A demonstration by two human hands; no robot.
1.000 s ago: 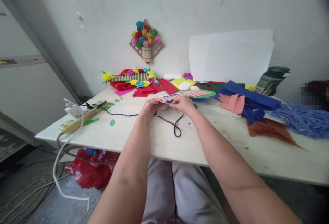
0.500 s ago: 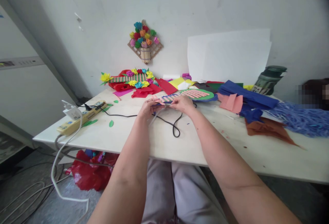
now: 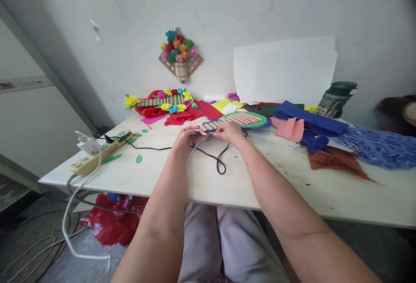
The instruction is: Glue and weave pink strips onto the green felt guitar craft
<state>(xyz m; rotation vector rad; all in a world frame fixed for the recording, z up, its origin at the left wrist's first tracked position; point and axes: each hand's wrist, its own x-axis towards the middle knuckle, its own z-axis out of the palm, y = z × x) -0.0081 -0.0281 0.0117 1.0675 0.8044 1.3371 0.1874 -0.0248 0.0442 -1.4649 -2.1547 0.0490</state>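
Observation:
A woven paper mat (image 3: 232,120) of pink and blue strips on a green oval backing lies flat on the white table (image 3: 182,179). My left hand (image 3: 183,139) and my right hand (image 3: 230,132) meet at the mat's near left end. Both hands are closed in a pinch on the mat's edge, the fingertips close together. A black cable (image 3: 218,160) loops on the table just under my hands.
A yellow power strip (image 3: 99,154) with plugs sits at the left edge. Paper flower crafts (image 3: 162,101) and red sheets lie at the back. Blue, pink and brown paper piles (image 3: 328,138) fill the right side. A dark jar (image 3: 336,97) stands by white sheets (image 3: 284,70) leaning on the wall.
The view has shifted slightly. Both hands stay pinched on the mat's end with only small finger movements.

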